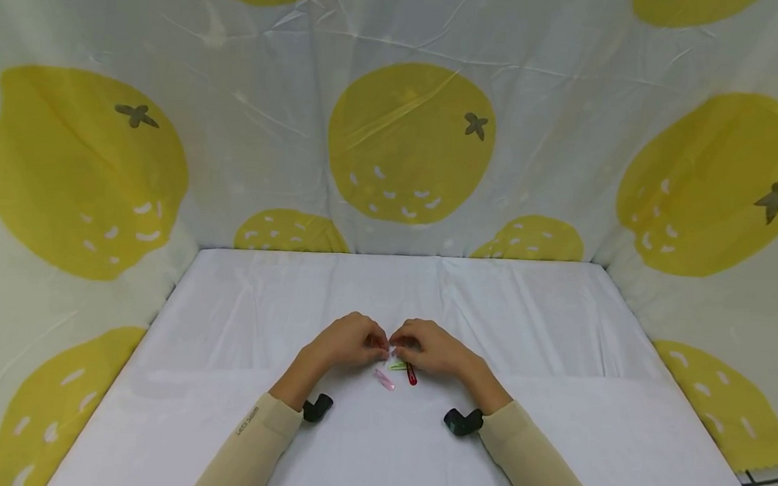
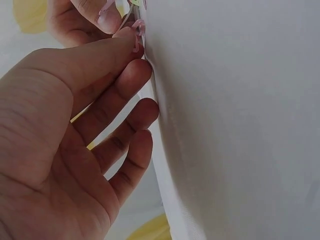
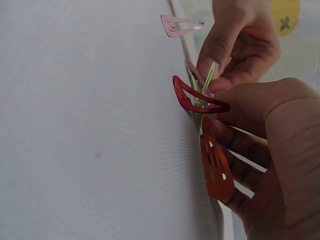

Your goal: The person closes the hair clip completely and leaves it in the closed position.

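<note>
Near the middle of the table my left hand and right hand meet at the fingertips. A small pink hair clip is pinched between my left thumb and fingers. My right thumb and fingers appear to grip it from the other side, though they partly cover it. Beside my right fingers lie a red hair clip and a green hair clip, overlapping in the right wrist view. An orange hair clip is close under the right fingers. Another pink clip lies just nearer to me.
A white cloth covers the table. Behind and at both sides hangs a white curtain printed with yellow lemons. Dark wrist-worn devices stick out inward from the beige sleeves.
</note>
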{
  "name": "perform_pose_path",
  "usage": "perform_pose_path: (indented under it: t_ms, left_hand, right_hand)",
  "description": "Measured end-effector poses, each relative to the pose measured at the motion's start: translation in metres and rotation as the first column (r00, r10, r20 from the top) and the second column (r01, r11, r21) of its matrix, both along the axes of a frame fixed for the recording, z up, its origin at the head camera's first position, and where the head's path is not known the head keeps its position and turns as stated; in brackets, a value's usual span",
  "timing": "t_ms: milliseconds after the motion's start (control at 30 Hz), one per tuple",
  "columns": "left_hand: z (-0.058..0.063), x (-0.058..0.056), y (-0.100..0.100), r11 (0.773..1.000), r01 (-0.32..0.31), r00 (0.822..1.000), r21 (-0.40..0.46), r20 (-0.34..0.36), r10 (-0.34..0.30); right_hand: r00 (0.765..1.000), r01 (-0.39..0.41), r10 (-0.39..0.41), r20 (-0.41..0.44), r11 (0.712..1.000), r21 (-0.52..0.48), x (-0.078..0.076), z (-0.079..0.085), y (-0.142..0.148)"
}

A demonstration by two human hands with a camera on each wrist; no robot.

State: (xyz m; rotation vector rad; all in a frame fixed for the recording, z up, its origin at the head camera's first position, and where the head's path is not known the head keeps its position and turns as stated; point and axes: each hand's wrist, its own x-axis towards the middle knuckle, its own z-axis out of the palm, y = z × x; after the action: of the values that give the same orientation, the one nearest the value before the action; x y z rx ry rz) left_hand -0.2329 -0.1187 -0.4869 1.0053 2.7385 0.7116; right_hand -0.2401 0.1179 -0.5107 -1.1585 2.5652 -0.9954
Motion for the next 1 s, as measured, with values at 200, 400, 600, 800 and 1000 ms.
perform_pose_path:
  t_ms: [200, 400, 600, 800, 1000]
  left_hand:
    - [-0.0014, 0.0007, -0.0008, 1.0, -0.012, 1.0, -0.019, -0.003, 0.012]
    - [-0.0032, 0.0012, -0.0006, 1.0, -0.021, 0.999, -0.003, -0.045, 0.021]
    - [-0.0015, -0.0003, -0.0002, 0.999, -0.047, 0.998, 0.007, -0.048, 0.047]
    - [0.0005, -0.0024, 0.0021, 0.997, -0.068, 0.995, 0.023, -0.068, 0.07]
    - [0.0064, -0.004, 0.0086, 0.994, -0.083, 0.99, 0.07, -0.112, 0.091]
  right_hand:
    - [1.0, -0.016, 0.016, 0.009, 1.0, -0.016, -0.0013, -0.002, 0.0006]
    - [1.0, -0.01, 0.01, -0.001, 1.0, -0.021, -0.001, -0.0022, 0.0011]
    - [1.0, 0.024, -0.024, -0.008, 1.0, -0.02, -0.0022, -0.0024, 0.0021]
    - [0.998, 0.051, -0.052, -0.029, 0.998, -0.032, -0.0037, -0.0006, 0.0041]
    - [0.996, 0.066, -0.07, -0.058, 0.995, -0.069, -0.0043, 0.0053, 0.009]
